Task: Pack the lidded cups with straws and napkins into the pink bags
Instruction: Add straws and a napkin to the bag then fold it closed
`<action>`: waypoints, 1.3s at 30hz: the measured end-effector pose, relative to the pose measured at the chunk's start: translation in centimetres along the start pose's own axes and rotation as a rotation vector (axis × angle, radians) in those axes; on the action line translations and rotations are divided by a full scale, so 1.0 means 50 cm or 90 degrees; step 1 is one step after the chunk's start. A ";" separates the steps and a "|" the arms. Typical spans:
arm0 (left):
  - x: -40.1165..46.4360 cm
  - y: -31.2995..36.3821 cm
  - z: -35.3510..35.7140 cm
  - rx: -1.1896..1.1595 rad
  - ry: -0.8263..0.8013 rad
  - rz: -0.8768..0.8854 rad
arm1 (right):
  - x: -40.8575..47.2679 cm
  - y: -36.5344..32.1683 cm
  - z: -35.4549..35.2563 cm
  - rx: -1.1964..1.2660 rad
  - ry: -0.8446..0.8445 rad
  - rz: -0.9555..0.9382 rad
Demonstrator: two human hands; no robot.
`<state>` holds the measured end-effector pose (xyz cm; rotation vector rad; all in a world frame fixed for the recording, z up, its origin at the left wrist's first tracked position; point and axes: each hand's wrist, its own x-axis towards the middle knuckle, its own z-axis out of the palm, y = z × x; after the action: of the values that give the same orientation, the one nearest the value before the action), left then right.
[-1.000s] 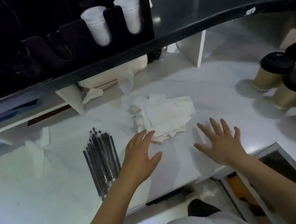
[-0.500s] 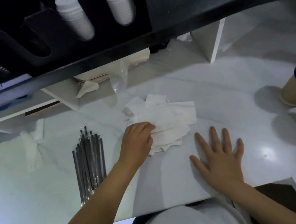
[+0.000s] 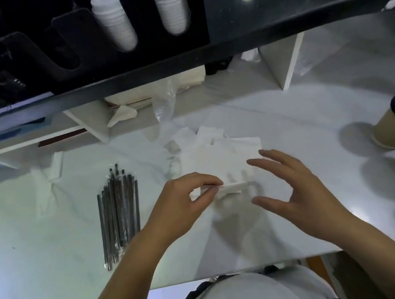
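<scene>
Counter: white marble-look worktop (image 3: pixel 56 249) spans the scene, under a black overhead shelf (image 3: pixel 228 31).
Cups: brown paper cups with black lids (image 3: pixel 394 128) stand at the far right edge.
Napkins: loose pile of white paper napkins (image 3: pixel 219 154) lies mid-counter.
Straws: bundle of dark wrapped straws (image 3: pixel 119 213) lies left of the napkins.
Right hand (image 3: pixel 293 188): fingers spread and relaxed, holding nothing, just right of the pile.
Left hand (image 3: pixel 185 204): pinches one folded white napkin (image 3: pixel 232 186) at the pile's near edge.
</scene>
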<state>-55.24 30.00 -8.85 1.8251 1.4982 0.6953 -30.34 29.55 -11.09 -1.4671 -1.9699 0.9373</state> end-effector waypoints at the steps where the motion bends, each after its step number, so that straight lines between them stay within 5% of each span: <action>1: -0.016 0.012 0.000 -0.028 0.000 -0.016 | 0.005 -0.012 -0.002 -0.028 -0.011 -0.038; 18: -0.071 -0.008 0.021 -0.223 0.054 -0.134 | -0.024 -0.034 0.019 0.250 0.033 0.006; 23: 0.005 -0.077 0.015 -0.048 0.182 -0.142 | -0.043 -0.011 0.005 0.224 0.073 0.029; 28: 0.106 -0.133 0.007 0.223 0.090 -0.216 | -0.068 0.009 -0.005 0.202 0.094 0.045; 32: 0.120 -0.147 0.015 0.203 0.121 -0.249 | -0.087 0.018 -0.013 0.202 0.118 0.054; 39: 0.101 -0.151 0.035 0.226 0.229 -0.141 | -0.103 0.046 -0.016 0.209 0.139 0.078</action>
<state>-57.60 35.55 -15.84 1.8085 2.1388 0.7080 -26.84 25.19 -12.32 -1.4429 -1.5043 1.0477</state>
